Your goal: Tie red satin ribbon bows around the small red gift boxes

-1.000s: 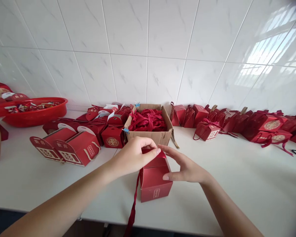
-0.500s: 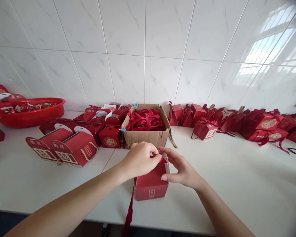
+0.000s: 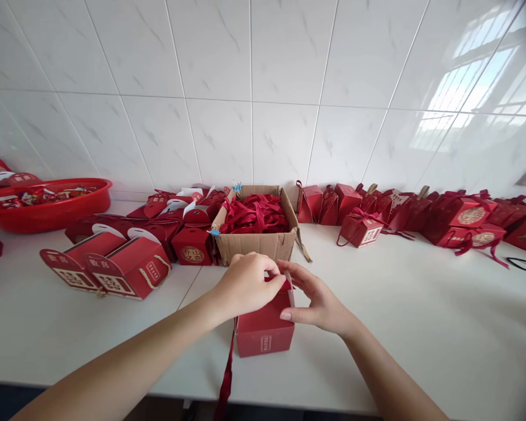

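Currently | left hand (image 3: pixel 249 285): over red box (image 3: pixel 265 334), cannot tell its grip | right hand (image 3: pixel 319 303): fingers apart, by box's right side

A red basin (image 3: pixel 70 213) and a black loop (image 3: pixel 521 270) are set well apart; a window reflection (image 3: pixel 458 90) is carried by the tiled wall (image 3: pixel 284 146).

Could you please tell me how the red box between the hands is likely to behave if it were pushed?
The red box looks like folded card, so it may flex or dent under a firm push. Its flat faces suggest it would slide rather than roll on the smooth white table. Its squat shape should make tipping unlikely.
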A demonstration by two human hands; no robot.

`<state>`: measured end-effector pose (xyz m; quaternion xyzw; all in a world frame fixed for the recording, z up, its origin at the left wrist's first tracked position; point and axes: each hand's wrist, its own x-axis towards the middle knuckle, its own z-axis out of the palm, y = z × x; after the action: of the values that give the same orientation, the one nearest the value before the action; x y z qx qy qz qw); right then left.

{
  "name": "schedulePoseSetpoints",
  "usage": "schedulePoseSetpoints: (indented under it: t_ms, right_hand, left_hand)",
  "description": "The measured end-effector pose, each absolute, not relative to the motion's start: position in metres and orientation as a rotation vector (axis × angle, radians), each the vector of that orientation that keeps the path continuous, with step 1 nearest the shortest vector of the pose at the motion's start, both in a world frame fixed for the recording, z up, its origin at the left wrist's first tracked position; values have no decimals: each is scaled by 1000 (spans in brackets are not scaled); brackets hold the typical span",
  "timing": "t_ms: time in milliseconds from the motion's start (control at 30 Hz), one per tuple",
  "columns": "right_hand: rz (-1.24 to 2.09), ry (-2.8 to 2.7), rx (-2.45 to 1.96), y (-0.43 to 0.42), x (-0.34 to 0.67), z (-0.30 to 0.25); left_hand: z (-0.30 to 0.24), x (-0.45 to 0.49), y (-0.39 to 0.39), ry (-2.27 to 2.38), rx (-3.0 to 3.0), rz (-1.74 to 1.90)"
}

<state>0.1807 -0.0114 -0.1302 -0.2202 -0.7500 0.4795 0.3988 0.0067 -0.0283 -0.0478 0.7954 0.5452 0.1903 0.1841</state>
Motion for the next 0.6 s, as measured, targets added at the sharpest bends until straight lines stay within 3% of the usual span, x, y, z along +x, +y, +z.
schedulePoseSetpoints:
  t_ms: [167, 300, 600]
  right_hand:
    - [1158, -1880, -595, -6, 190, -134]
    - [1092, -1824, -866, -2, 203, -126]
    - [1611, -1676, -670, -8, 192, -122]
  left_hand:
    - [-45, 9, -28, 1522, 2268, 547]
    - [-43, 10, -28, 1497, 2277, 561]
    - [-47, 10, -28, 1489, 2357, 589]
